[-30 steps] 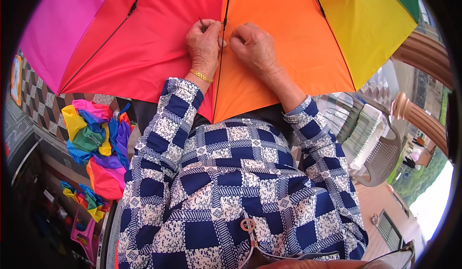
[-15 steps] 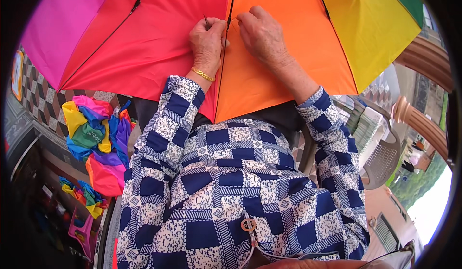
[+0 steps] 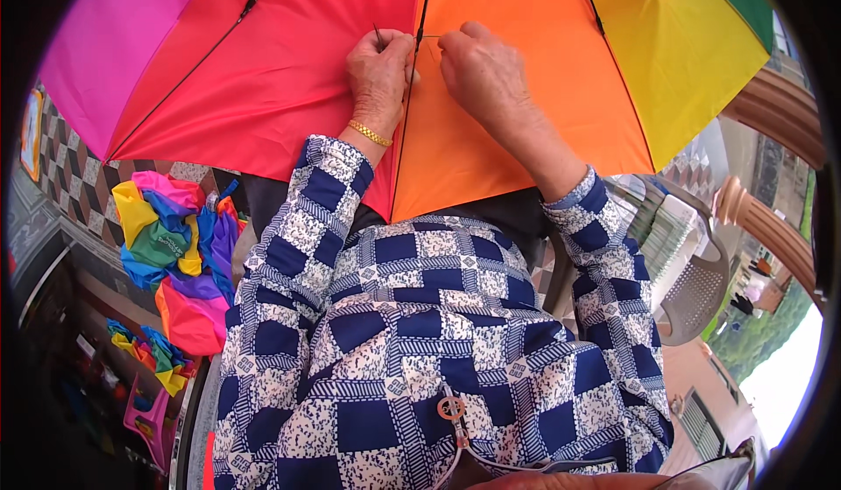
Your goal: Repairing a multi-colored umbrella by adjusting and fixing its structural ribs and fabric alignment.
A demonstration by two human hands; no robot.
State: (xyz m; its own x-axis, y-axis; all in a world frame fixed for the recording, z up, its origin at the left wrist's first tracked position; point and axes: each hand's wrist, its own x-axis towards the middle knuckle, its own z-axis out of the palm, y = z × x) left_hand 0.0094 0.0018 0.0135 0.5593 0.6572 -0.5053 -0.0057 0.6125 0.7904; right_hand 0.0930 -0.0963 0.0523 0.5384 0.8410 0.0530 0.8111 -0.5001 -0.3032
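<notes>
A rainbow-coloured umbrella canopy point(image 3: 534, 105) lies spread open in front of me, its inner side with dark ribs towards me. My left hand point(image 3: 380, 74) is closed on the canopy beside the middle rib point(image 3: 406, 122), at the seam of the red and orange panels. A small dark pointed tool point(image 3: 378, 38) sticks up from its fingers; its kind is hidden. Just right of the rib, my right hand point(image 3: 487, 74) is closed in a pinch. Between its fingertips and the dark joint on the rib point(image 3: 419, 35) runs a thin thread point(image 3: 432, 36).
Crumpled multicoloured fabric point(image 3: 166, 245) lies in a heap at the left, with a smaller bundle point(image 3: 158, 354) and a pink plastic item point(image 3: 151, 420) below. On the right stand a grey-beige plastic chair point(image 3: 701, 289) and a brown column-like railing point(image 3: 771, 227).
My right hand has shifted slightly right and down, its wrist turned, and more thread shows between it and the rib. My left hand stays almost in place.
</notes>
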